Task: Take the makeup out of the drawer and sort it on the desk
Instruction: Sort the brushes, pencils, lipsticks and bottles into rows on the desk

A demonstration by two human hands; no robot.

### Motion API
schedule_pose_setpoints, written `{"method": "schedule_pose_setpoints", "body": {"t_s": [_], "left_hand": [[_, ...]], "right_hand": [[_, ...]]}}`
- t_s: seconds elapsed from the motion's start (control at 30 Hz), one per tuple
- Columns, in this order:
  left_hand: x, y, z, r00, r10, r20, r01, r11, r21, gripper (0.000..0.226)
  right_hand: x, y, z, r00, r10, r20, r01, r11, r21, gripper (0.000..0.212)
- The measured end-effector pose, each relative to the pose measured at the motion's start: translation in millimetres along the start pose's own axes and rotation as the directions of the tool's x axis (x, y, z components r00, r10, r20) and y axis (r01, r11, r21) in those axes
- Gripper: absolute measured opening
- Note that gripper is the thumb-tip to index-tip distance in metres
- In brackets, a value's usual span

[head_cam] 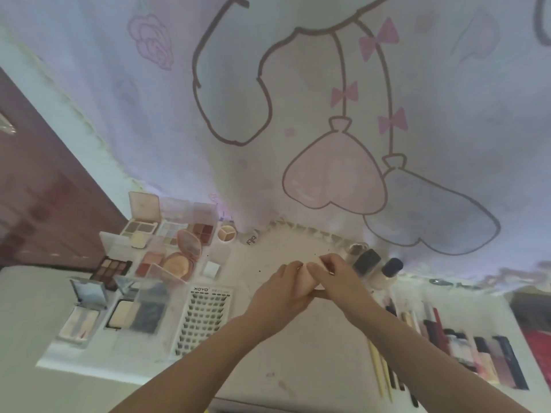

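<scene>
A pale pink sponge (307,281) sits over the middle of the desk (298,353), pinched between both hands. The left hand (280,290) curls its fingers around its near side; the right hand (334,278) grips the far side, fingertips meeting on top. Open palettes (143,234) crowd the left edge, bottles (369,263) and sticks (477,353) the right.

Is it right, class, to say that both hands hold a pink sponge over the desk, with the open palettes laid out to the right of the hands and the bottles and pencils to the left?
Not quite: the sides are swapped. In the head view the left hand and right hand hold the pink sponge over the desk, but the open palettes lie to the left of the hands, and the bottles and pencils to the right.
</scene>
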State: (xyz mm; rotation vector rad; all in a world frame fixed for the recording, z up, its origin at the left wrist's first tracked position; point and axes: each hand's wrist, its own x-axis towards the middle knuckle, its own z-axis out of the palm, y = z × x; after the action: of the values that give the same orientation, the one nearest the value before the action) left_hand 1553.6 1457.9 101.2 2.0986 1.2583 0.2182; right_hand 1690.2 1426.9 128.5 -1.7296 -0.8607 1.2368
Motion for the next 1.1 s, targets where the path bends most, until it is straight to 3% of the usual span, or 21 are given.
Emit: {"method": "schedule_pose_setpoints", "body": {"t_s": [0.07, 0.1, 0.17, 0.27, 0.33, 0.4, 0.47, 0.57, 0.63, 0.73, 0.8, 0.93, 1.03, 1.1], "left_hand": [[-3, -3, -7, 0.999, 0.049, 0.019, -0.049, 0.999, -0.018, 0.044], [-6, -5, -12, 0.995, 0.077, 0.07, -0.07, 0.993, -0.095, 0.036], [-11, -12, -23, 0.976, 0.109, 0.187, -0.046, 0.949, -0.312, 0.022], [-19, -19, -45, 0.919, 0.077, 0.388, 0.166, 0.815, -0.555, 0.03], [-22, -27, -60, 0.847, 0.091, 0.524, 0.333, 0.677, -0.657, 0.033], [-25, -36, -70, 0.811, 0.108, 0.575, 0.384, 0.643, -0.663, 0.034], [-25, -43, -73, 0.832, 0.109, 0.544, 0.29, 0.749, -0.595, 0.035], [-24, -47, -73, 0.855, 0.103, 0.509, 0.203, 0.836, -0.51, 0.033], [-21, -53, -75, 0.853, 0.075, 0.516, 0.218, 0.848, -0.483, 0.034], [-16, -65, -77, 0.847, 0.019, 0.531, 0.251, 0.867, -0.431, 0.035], [-12, -72, -76, 0.861, -0.066, 0.505, 0.287, 0.882, -0.374, 0.033], [10, -88, -58, 0.916, -0.307, 0.258, 0.365, 0.906, -0.215, 0.043], [37, -92, -38, 0.918, -0.394, 0.05, 0.397, 0.913, -0.099, 0.047], [52, -92, -31, 0.908, -0.418, -0.046, 0.42, 0.902, 0.097, 0.049]], "right_hand": [[2, -6, -1, 1.0, -0.008, 0.031, 0.015, 0.968, -0.251, 0.021], [2, -9, -2, 0.997, -0.023, 0.068, 0.047, 0.927, -0.372, 0.025], [1, -15, -2, 0.987, -0.052, 0.155, 0.117, 0.886, -0.448, 0.023], [-2, -21, 1, 0.946, -0.091, 0.31, 0.203, 0.914, -0.352, 0.011], [-2, -25, -1, 0.908, -0.073, 0.413, 0.171, 0.964, -0.204, 0.011], [-4, -31, -4, 0.879, -0.035, 0.476, 0.069, 0.996, -0.055, 0.016], [-4, -37, 1, 0.877, 0.038, 0.479, -0.041, 0.999, -0.005, 0.025], [-2, -45, 19, 0.874, 0.231, 0.427, -0.044, 0.913, -0.405, 0.036], [4, -41, 26, 0.881, 0.236, 0.411, 0.056, 0.809, -0.585, 0.031], [17, -32, 20, 0.912, 0.127, 0.391, 0.108, 0.843, -0.527, 0.014], [26, -25, 15, 0.939, 0.085, 0.334, 0.061, 0.913, -0.404, 0.011], [54, 1, 26, 0.966, 0.179, 0.187, -0.159, 0.98, -0.116, 0.015], [78, 19, 47, 0.981, 0.169, 0.097, -0.146, 0.967, -0.21, 0.017], [94, 23, 61, 0.99, 0.127, 0.068, -0.104, 0.957, -0.272, 0.02]]}}
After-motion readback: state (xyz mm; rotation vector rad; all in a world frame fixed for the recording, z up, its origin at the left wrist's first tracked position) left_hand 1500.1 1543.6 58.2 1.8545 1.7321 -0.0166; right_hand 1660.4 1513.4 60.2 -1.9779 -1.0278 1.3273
